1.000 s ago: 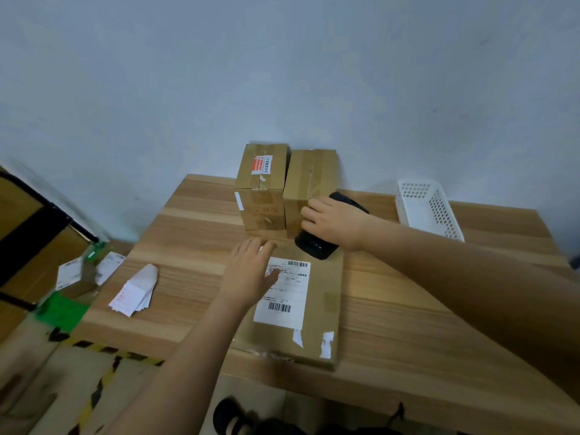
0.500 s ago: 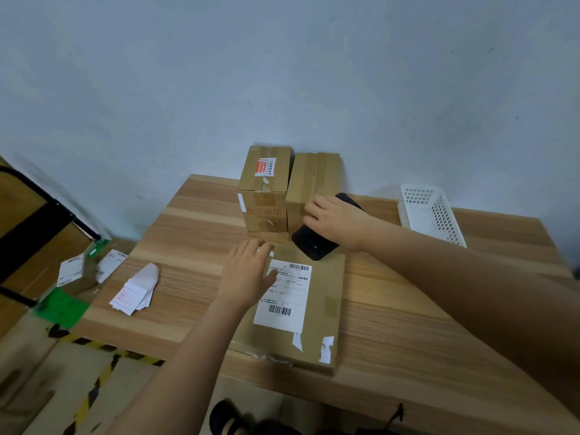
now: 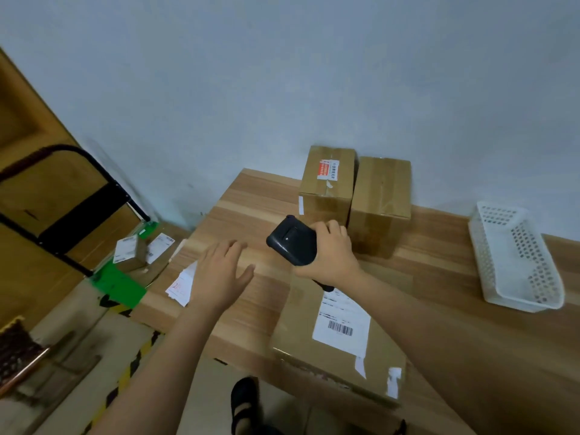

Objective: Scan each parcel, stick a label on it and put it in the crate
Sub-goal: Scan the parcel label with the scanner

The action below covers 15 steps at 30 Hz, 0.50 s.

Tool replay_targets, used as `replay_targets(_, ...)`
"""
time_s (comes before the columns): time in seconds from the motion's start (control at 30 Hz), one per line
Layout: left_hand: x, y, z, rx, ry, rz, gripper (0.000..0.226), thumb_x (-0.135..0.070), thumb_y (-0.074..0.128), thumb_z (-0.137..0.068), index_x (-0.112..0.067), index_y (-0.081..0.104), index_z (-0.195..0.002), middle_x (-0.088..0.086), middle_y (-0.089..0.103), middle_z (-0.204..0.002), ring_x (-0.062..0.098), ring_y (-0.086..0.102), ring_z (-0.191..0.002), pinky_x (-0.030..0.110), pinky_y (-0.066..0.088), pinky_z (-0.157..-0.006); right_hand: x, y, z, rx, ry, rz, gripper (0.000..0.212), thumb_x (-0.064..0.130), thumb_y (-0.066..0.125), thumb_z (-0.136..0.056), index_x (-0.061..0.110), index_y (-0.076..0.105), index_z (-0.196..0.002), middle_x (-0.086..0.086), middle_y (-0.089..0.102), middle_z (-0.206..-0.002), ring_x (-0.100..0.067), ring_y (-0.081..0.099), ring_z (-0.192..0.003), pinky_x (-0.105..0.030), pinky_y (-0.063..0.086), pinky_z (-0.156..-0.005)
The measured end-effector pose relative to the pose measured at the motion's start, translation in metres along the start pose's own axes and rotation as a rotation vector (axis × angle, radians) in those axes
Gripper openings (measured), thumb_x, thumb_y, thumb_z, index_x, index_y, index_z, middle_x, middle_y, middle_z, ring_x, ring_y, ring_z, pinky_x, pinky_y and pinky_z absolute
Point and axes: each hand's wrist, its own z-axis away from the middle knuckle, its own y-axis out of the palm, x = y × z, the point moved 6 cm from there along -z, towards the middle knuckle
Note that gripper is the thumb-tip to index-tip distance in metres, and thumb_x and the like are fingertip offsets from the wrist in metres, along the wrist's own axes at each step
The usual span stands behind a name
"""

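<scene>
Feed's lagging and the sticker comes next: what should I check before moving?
1. Grip: right hand holds scanner: ok.
2. Free hand: left hand open, holding nothing: ok.
3. Supply: label stack lies beside left hand: ok.
4. Target: flat parcel has its barcode facing up, uncovered: ok.
5. Support: flat parcel fully on table: not ok, near edge overhangs.
6. Scan registered: cannot tell.

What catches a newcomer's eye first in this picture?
The right hand grips a black scanner by the flat parcel at the near edge of the table. The left hand is open over the table, beside paper labels. A stickered box and a plain box stand at the far edge.
</scene>
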Motion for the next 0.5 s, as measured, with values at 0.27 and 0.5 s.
replay_targets(0.27, 0.135, 0.033, -0.008, 0.206, -0.046, 0.014, 0.037, -0.029, 0.072, -0.080, -0.012, 0.063, -0.112, 0.006, 0.063, -0.106, 0.028, 0.060, -0.093, 0.038, 0.048, -0.077, 0.059, 0.105, -0.061, 0.066, 0.137, -0.075, 0.078, 0.055, 0.078, -0.060, 0.018, 0.043, -0.119, -0.001, 0.039, -0.115, -0.022, 0.036, -0.109, -0.035, 0.039, -0.091)
replay_targets(0.5, 0.222, 0.081, -0.016, 0.436, 0.060, 0.116, 0.061, -0.052, 0.042, -0.081, -0.013, 0.060, -0.125, 0.005, 0.061, -0.121, 0.026, 0.060, -0.103, 0.037, 0.051, -0.080, 0.069, 0.182, -0.106, 0.091, 0.341, 0.002, 0.070, 0.048, 0.080, -0.065, 0.013, 0.046, -0.115, -0.007, 0.042, -0.116, -0.027, 0.039, -0.111, -0.035, 0.037, -0.089)
